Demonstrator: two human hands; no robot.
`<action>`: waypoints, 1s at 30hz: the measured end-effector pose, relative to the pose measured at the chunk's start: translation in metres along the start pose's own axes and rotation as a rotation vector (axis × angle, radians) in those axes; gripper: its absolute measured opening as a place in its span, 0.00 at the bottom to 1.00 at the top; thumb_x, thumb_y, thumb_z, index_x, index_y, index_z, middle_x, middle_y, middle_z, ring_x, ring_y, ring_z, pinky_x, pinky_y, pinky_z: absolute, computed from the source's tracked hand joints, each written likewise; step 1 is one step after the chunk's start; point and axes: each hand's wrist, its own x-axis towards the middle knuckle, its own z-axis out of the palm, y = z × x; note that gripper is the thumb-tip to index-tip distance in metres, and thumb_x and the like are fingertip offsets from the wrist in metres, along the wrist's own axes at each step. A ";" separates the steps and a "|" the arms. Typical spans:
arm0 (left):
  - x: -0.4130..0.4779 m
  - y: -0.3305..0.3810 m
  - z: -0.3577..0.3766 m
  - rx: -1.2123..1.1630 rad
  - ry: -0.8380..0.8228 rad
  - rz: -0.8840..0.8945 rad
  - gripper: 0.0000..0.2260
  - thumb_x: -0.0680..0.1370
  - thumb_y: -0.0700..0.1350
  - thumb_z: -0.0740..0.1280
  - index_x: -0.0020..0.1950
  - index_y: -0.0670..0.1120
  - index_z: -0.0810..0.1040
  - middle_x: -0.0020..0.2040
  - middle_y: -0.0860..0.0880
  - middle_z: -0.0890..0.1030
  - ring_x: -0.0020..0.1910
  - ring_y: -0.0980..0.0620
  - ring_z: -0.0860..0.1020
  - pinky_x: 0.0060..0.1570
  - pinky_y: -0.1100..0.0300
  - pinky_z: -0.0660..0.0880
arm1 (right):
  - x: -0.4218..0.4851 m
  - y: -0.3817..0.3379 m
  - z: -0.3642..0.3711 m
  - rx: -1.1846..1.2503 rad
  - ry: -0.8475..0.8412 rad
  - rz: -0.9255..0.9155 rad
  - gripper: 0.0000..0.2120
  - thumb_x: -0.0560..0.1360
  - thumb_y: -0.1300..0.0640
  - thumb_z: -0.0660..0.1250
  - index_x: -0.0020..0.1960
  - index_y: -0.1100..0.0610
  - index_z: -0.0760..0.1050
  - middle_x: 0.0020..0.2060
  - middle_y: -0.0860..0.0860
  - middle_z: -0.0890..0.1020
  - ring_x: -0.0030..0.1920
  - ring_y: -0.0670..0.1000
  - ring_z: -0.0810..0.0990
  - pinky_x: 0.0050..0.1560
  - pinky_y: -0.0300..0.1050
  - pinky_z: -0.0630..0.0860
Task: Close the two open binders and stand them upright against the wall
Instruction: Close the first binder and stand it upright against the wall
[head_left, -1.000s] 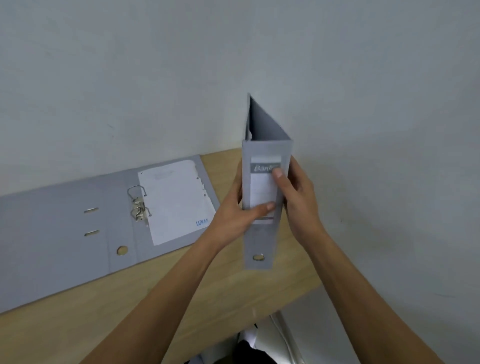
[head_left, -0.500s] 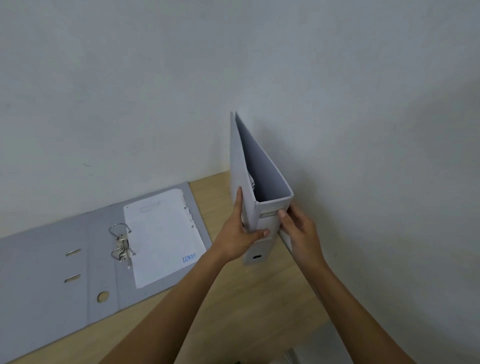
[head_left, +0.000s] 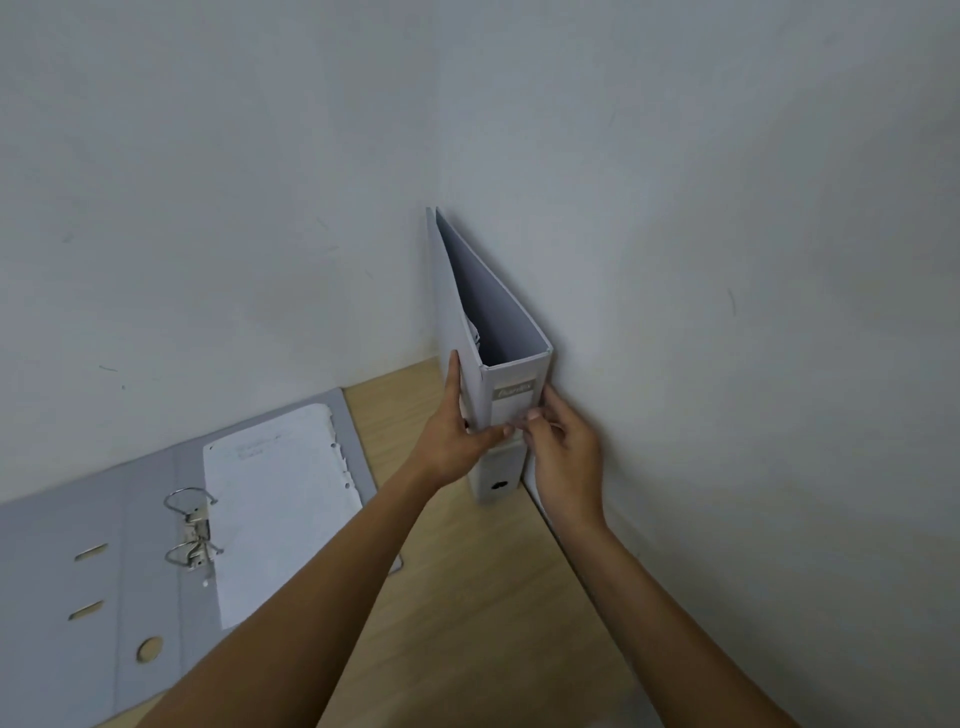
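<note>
A closed grey binder (head_left: 511, 387) stands upright in the corner of the wooden desk (head_left: 467, 597), its spine facing me and its right cover next to the right wall. My left hand (head_left: 454, 436) grips its left cover and spine. My right hand (head_left: 563, 452) holds the spine's right edge, fingers pinched on the label. A second grey binder (head_left: 104, 545) lies open and flat on the desk to the left, with its metal rings (head_left: 192, 530) up and a white sheet (head_left: 280, 499) on its right half.
A white back wall (head_left: 234, 208) and a right wall (head_left: 727, 312) meet at the corner behind the upright binder. The desk's right edge runs along the right wall. Bare wood lies between the two binders.
Both hands have carried the closed binder down and back from mid-air into the desk corner, where it now stands on its bottom edge. The open binder has not moved.
</note>
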 end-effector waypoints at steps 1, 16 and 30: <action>0.003 0.001 0.001 -0.002 0.005 -0.005 0.53 0.74 0.47 0.75 0.81 0.57 0.36 0.78 0.48 0.66 0.71 0.47 0.72 0.66 0.52 0.73 | 0.000 0.001 0.000 -0.006 -0.005 0.004 0.22 0.81 0.58 0.62 0.74 0.52 0.74 0.62 0.51 0.85 0.63 0.49 0.83 0.63 0.49 0.81; 0.024 0.002 0.000 0.065 0.066 -0.026 0.47 0.74 0.50 0.74 0.82 0.55 0.44 0.77 0.48 0.69 0.73 0.46 0.70 0.66 0.48 0.75 | 0.013 0.002 0.002 -0.088 -0.088 0.021 0.26 0.82 0.56 0.64 0.80 0.51 0.65 0.63 0.50 0.81 0.65 0.46 0.80 0.55 0.29 0.77; -0.049 -0.017 -0.025 0.055 0.040 -0.124 0.25 0.80 0.44 0.68 0.76 0.48 0.68 0.71 0.48 0.76 0.61 0.47 0.81 0.52 0.57 0.80 | -0.028 0.018 0.017 -0.130 -0.097 0.078 0.16 0.81 0.62 0.65 0.68 0.55 0.74 0.61 0.51 0.80 0.55 0.44 0.79 0.59 0.46 0.80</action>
